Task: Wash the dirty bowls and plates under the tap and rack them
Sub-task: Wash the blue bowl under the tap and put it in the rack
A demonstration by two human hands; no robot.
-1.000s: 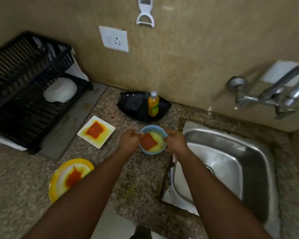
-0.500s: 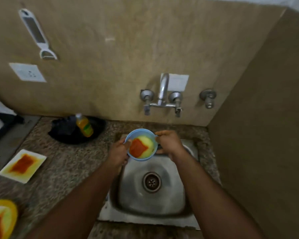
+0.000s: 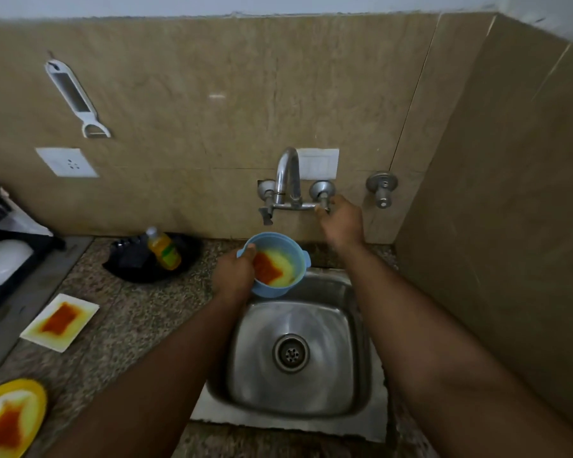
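Blue bowl (image 3: 278, 264) tilts above the sink (image 3: 361, 421), its near rim pinched by the left hand (image 3: 234, 276); the right hand (image 3: 343, 223) grips the tap (image 3: 288, 180) handle.

Head camera looks steeply down over the sink (image 3: 298, 409).

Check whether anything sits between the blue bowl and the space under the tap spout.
Nothing visible does. The left hand holds the dirty blue plastic bowl over the back edge of the steel sink, just below the chrome tap spout, with only open air between. The right hand is off to the side at the tap's right valve.
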